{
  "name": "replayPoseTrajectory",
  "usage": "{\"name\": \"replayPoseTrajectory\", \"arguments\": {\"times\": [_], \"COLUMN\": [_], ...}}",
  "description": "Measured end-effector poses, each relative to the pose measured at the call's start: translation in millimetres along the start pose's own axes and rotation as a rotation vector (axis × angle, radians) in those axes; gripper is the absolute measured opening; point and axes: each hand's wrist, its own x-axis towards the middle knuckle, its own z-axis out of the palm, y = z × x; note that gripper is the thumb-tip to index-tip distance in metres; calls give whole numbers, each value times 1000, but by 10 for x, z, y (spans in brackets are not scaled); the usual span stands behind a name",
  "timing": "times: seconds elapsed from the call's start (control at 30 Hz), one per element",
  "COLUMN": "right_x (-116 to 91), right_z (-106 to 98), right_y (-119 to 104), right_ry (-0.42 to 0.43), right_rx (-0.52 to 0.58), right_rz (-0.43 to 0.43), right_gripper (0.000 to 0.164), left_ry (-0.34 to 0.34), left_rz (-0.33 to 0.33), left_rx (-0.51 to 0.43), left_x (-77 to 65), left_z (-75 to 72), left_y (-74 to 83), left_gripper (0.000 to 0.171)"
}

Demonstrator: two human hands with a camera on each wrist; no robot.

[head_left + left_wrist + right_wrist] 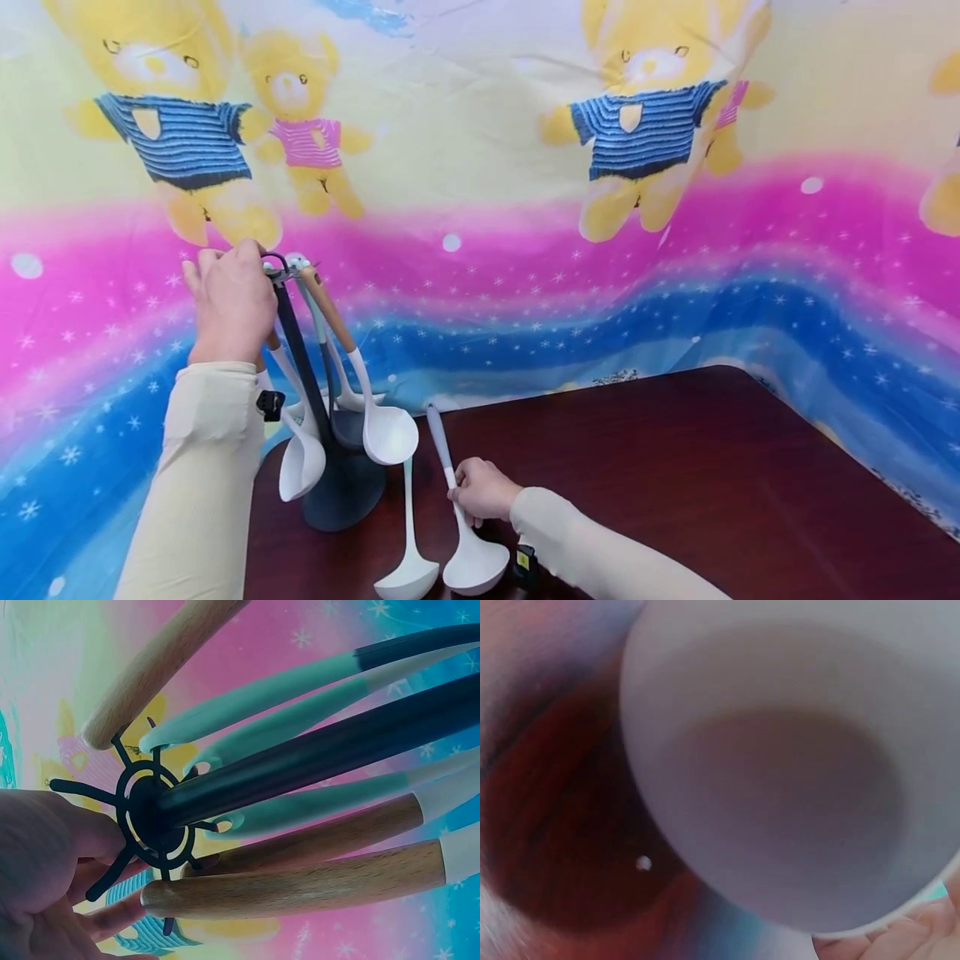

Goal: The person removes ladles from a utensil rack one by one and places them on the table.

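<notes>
At the top of a black utensil stand [303,367], my left hand [234,304] holds the rim of its hook wheel [154,814]. Wooden handles [300,896] and mint-green handles [255,709] hang from the hooks. Below them show a white ladle [392,435], another white bowl-shaped utensil [302,467] and a dark utensil head [348,427]. My right hand [483,490] pinches the handle of a white ladle with a grey grip [438,437], low by the table. Its bowl [780,802] fills most of the right wrist view, hiding most of that hand.
A second white ladle [408,575] lies left of the held one on the dark red table [675,483]. The stand's round black base [345,500] sits at the table's left side. A printed bear cloth [465,167] hangs behind.
</notes>
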Motion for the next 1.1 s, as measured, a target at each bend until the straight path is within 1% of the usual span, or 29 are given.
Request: {"name": "replayPoseTrajectory", "arguments": {"times": [0.07,0.17,0.23,0.33,0.47,0.6,0.7,0.73,0.83,0.93,1.0,1.1], "right_x": [-7,-31,-48,-45,-10,9,10,11,18,32,42,51], "right_z": [44,74,93,136,191,225,249,256,265,267,274,291], "right_y": [28,78,100,101,53,32,51,64,105,142,152,142], "right_ry": [-10,-15,-23,-21,9,33,30,31,37,55,61,69], "right_rx": [9,20,27,26,1,-18,-17,-17,-20,-16,-9,-15], "right_rz": [10,26,38,36,17,15,14,12,18,26,28,18], "right_gripper": [10,11,12,15,17,20,25,25,26,25,27,32], "left_ry": [12,20,12,7,28,63,71,63,23,4,25,55], "left_rz": [4,14,19,25,47,64,61,56,31,16,25,20], "left_rx": [20,45,53,38,0,-78,-137,-148,-192,-228,-245,-241], "left_x": [-17,-28,-29,-26,-3,17,11,7,-2,-16,-23,-40], "left_z": [-6,7,17,14,-4,-1,-12,-20,-37,-39,-36,-36], "left_y": [-6,15,26,20,-14,-64,-97,-99,-75,-31,-15,-19], "left_gripper": [43,35,33,35,44,40,36,36,38,43,44,44]}}
